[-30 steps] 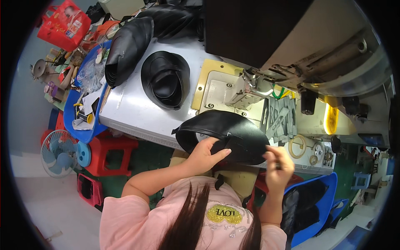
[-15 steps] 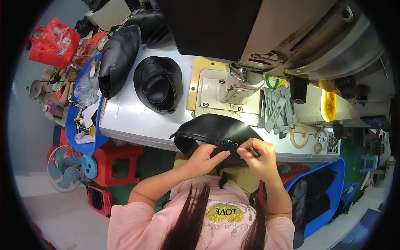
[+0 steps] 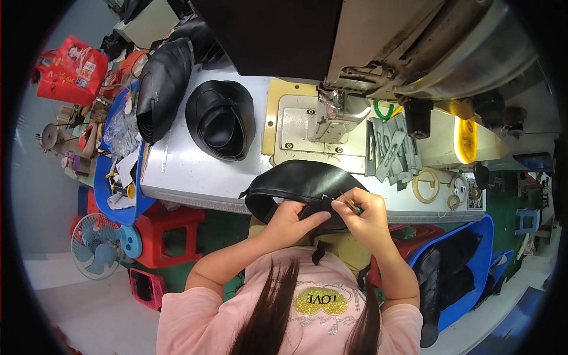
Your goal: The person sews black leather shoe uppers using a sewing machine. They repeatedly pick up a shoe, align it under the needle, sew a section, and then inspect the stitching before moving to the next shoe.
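Note:
A curved black leather piece (image 3: 305, 180), like a bag part with an open hollow, lies at the table's near edge in front of me. My left hand (image 3: 294, 220) grips its near edge, the thumb pressed on a short black strap (image 3: 319, 207). A small pale metal fitting shows where strap and leather meet. My right hand (image 3: 365, 216) is closed beside that spot, pinching a thin pointed metal tool (image 3: 350, 201), perhaps tweezers or snips; its exact kind is too small to tell. The right fingertips are at the strap.
A sewing machine (image 3: 340, 112) stands behind the leather piece. Grey strips (image 3: 393, 148) lie right of it. A coiled black leather piece (image 3: 222, 121) and a stack of black leather (image 3: 165, 83) sit on the left. Blue bins (image 3: 488, 260), a red stool (image 3: 168, 234) and a fan (image 3: 97, 245) stand around the table.
My right hand has turned and shifted slightly, with the thin tool now showing more plainly between its fingers. My left hand keeps its hold on the leather. The whole view has tilted slightly.

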`<move>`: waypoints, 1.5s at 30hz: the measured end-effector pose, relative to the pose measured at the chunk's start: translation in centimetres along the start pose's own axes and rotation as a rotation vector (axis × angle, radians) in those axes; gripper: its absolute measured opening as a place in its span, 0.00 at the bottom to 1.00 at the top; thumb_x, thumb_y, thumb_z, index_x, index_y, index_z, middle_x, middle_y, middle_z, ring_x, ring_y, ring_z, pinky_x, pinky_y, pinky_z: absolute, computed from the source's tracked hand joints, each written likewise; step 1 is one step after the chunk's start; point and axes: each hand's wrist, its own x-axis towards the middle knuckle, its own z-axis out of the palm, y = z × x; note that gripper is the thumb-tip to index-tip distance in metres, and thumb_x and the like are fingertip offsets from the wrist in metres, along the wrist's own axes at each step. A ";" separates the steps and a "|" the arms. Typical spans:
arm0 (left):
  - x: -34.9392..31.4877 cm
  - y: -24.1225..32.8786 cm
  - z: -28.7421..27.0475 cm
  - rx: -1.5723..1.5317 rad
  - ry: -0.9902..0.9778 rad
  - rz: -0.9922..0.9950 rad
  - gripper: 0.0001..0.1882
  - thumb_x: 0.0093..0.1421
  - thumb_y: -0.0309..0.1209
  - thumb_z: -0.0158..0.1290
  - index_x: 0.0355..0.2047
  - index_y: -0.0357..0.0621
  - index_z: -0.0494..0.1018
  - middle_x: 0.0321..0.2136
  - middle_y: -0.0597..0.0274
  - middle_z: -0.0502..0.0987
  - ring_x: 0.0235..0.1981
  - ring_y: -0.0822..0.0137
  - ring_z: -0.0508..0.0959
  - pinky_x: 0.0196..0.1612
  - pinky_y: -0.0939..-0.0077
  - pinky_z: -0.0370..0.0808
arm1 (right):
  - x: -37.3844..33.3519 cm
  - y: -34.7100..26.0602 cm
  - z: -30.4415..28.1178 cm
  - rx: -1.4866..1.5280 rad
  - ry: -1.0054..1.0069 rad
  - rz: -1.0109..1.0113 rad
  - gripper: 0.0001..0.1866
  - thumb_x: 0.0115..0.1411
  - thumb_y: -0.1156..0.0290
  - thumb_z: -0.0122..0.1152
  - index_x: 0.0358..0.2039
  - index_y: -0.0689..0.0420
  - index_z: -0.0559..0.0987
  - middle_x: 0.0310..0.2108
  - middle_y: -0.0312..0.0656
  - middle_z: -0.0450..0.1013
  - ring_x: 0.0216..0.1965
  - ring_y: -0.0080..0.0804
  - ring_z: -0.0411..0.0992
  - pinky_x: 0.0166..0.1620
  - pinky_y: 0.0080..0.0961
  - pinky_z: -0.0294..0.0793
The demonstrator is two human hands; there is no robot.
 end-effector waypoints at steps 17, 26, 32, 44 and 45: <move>2.9 1.8 -4.5 -0.109 -0.386 -0.183 0.11 0.53 0.27 0.51 0.36 0.35 0.72 0.32 0.67 0.75 0.34 0.78 0.70 0.40 0.83 0.67 | 1.8 1.2 -1.0 0.881 -0.435 0.458 0.24 0.39 0.77 0.66 0.41 0.63 0.71 0.34 0.39 0.72 0.33 0.27 0.71 0.39 0.24 0.71; 4.2 1.8 -5.7 0.138 -0.419 -0.143 0.15 0.50 0.26 0.50 0.40 0.35 0.70 0.35 0.60 0.74 0.38 0.73 0.71 0.43 0.78 0.66 | 2.4 0.7 1.5 0.820 -0.306 0.515 0.25 0.38 0.80 0.64 0.41 0.62 0.71 0.35 0.41 0.72 0.35 0.30 0.71 0.42 0.26 0.69; 4.0 3.0 -5.6 0.207 -0.384 -0.096 0.14 0.50 0.28 0.51 0.37 0.37 0.72 0.32 0.61 0.75 0.34 0.73 0.72 0.40 0.79 0.67 | 2.2 1.5 2.3 0.835 -0.219 0.526 0.24 0.39 0.82 0.58 0.42 0.62 0.70 0.34 0.42 0.72 0.33 0.32 0.72 0.39 0.26 0.72; -3.3 -5.7 -5.5 -1.128 0.127 -0.039 0.22 0.56 0.34 0.48 0.48 0.35 0.61 0.45 0.54 0.67 0.48 0.63 0.67 0.51 0.68 0.62 | 0.6 5.3 1.7 1.283 -0.168 0.434 0.23 0.42 0.75 0.58 0.42 0.66 0.69 0.35 0.48 0.72 0.34 0.37 0.73 0.41 0.31 0.74; -3.6 -5.8 -4.9 -1.494 -0.196 -0.150 0.24 0.56 0.37 0.48 0.49 0.36 0.60 0.47 0.53 0.66 0.51 0.62 0.65 0.53 0.66 0.60 | 0.5 5.3 1.9 1.284 -0.156 0.448 0.23 0.43 0.75 0.58 0.42 0.66 0.69 0.35 0.47 0.72 0.34 0.37 0.73 0.41 0.31 0.74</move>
